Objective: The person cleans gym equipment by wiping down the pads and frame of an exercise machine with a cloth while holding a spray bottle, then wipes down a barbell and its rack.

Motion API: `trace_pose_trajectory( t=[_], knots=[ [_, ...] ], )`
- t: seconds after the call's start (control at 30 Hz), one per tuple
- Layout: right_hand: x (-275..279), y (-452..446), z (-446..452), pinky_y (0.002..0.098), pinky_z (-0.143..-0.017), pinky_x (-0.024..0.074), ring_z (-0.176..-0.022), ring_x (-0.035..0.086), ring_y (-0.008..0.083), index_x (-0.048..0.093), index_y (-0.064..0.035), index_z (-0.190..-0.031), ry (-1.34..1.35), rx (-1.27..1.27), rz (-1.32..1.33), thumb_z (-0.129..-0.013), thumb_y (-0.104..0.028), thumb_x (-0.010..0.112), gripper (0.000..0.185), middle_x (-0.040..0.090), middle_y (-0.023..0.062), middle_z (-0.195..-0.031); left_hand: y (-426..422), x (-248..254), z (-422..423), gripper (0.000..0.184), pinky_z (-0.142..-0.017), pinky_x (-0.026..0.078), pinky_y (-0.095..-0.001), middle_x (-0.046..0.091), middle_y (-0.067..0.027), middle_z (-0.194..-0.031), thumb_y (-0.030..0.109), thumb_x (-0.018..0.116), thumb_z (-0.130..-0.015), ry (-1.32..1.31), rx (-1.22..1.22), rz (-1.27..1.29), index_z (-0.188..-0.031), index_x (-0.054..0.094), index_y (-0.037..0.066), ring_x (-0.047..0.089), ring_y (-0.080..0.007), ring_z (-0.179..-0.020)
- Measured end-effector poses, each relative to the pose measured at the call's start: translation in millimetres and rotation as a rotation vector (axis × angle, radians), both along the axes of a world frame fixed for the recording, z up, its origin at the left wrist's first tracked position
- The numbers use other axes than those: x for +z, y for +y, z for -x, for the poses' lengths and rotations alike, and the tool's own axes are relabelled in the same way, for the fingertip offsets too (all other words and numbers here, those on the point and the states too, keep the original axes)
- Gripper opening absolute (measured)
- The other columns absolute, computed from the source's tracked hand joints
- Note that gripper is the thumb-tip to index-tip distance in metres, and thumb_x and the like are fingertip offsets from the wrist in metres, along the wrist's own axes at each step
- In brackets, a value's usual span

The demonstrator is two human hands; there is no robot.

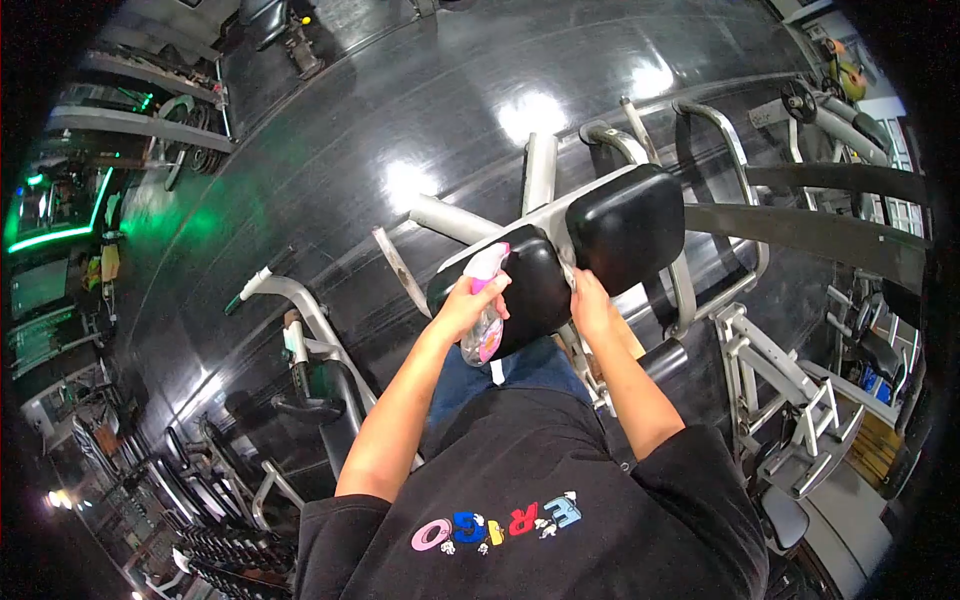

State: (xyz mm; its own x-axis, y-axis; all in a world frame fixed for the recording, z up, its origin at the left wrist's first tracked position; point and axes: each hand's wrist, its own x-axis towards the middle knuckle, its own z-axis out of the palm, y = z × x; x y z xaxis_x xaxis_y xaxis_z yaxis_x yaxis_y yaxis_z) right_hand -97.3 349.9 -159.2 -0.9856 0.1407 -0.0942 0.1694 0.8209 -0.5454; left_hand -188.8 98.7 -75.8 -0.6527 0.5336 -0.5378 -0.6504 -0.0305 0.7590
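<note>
Left hand (pixel 466 308) wrapped round the bottle (pixel 486 338), fingers closed high on it, just under the spray head (pixel 488 262); that high hold looks meant to keep the trigger within finger reach. Bottle sits over the left part of the lower pad (pixel 530 285), head out over the pad, base back past its near edge toward the jeans (pixel 540 368); held that way, the head faces away from the body. Right hand (pixel 592 302) is at the lower pad's right end, by the gap to the upper pad (pixel 625 222), fingers curled in; probably placed there to get at the gap or steady on the edge. A pale strip (pixel 568 272) shows at those fingertips, maybe cloth, maybe frame; too small to say, so can't tell if that hand is pinching anything. Bottle looks: clear body, pink-and-orange label (pixel 490 346) low down, spray head pink and whitish. Lower pad is black, smooth, a bit shiny. Beyond its far edge, grey post (pixel 541 172); right of it, nearer the body, black roller (pixel 662 360).
</note>
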Motion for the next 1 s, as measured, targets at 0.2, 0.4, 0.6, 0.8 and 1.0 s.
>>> trace_pose_trajectory(
  t=[0.2, 0.4, 0.6, 0.8, 1.0],
  knots=[
    [-10.3, 18.2, -16.2, 0.0515, -0.083, 0.048, -0.097, 0.059, 0.0446, 0.057, -0.0018, -0.109, -0.227, -0.123, 0.079, -0.083, -0.004, 0.055, 0.026, 0.062, 0.024, -0.1, -0.3, -2.3, 2.1, 0.039, -0.072, 0.053, -0.0363, 0.059, -0.0053, -0.063, 0.039, 0.06, -0.095, 0.006, -0.051, 0.019, -0.107, 0.057, 0.003, 0.065, -0.0202, -0.065],
    [72.2, -2.5, 66.0, 0.0459, -0.09, 0.048, -0.106, 0.059, 0.0417, 0.059, -0.0027, -0.118, 0.172, -0.159, 0.303, -0.084, 0.0, 0.048, 0.036, 0.063, 0.0251, -0.11, -0.5, -3.6, 1.0, 0.042, -0.065, 0.052, -0.0355, 0.06, -0.0069, -0.065, 0.04, 0.062, -0.094, -0.001, -0.006, 0.029, -0.108, 0.057, 0.001, 0.065, -0.0209, -0.063],
    [70.4, -34.1, 66.3, 0.0424, -0.098, 0.0452, -0.112, 0.057, 0.036, 0.059, -0.0061, -0.12, 0.223, -0.083, 0.243, -0.08, 0.005, 0.047, 0.043, 0.062, 0.0175, -0.118, 1.0, -3.3, -0.2, 0.042, -0.066, 0.053, -0.0363, 0.058, -0.0064, -0.066, 0.041, 0.06, -0.095, -0.008, -0.002, 0.064, -0.109, 0.058, 0.002, 0.065, -0.0217, -0.064],
    [17.8, 1.3, -13.8, 0.0407, -0.101, 0.0443, -0.117, 0.055, 0.0346, 0.057, -0.0052, -0.123, 0.093, -0.079, 0.252, -0.077, 0.008, 0.047, 0.049, 0.06, 0.0168, -0.124, 0.2, -5.9, 0.2, 0.04, -0.065, 0.053, -0.0359, 0.059, -0.006, -0.066, 0.041, 0.06, -0.095, -0.017, 0.003, 0.078, -0.109, 0.058, 0.003, 0.066, -0.0215, -0.065],
    [-18.9, 4.6, -72.9, 0.0465, -0.093, 0.0473, -0.106, 0.059, 0.043, 0.057, -0.0044, -0.121, 0.02, -0.272, 0.304, -0.079, 0.0, 0.049, 0.042, 0.061, 0.0249, -0.114, 0.7, -4.1, 1.8, 0.04, -0.064, 0.053, -0.0361, 0.059, -0.0058, -0.067, 0.041, 0.061, -0.094, 0.015, -0.036, 0.051, -0.108, 0.058, 0.004, 0.066, -0.0214, -0.064]
  ],
)
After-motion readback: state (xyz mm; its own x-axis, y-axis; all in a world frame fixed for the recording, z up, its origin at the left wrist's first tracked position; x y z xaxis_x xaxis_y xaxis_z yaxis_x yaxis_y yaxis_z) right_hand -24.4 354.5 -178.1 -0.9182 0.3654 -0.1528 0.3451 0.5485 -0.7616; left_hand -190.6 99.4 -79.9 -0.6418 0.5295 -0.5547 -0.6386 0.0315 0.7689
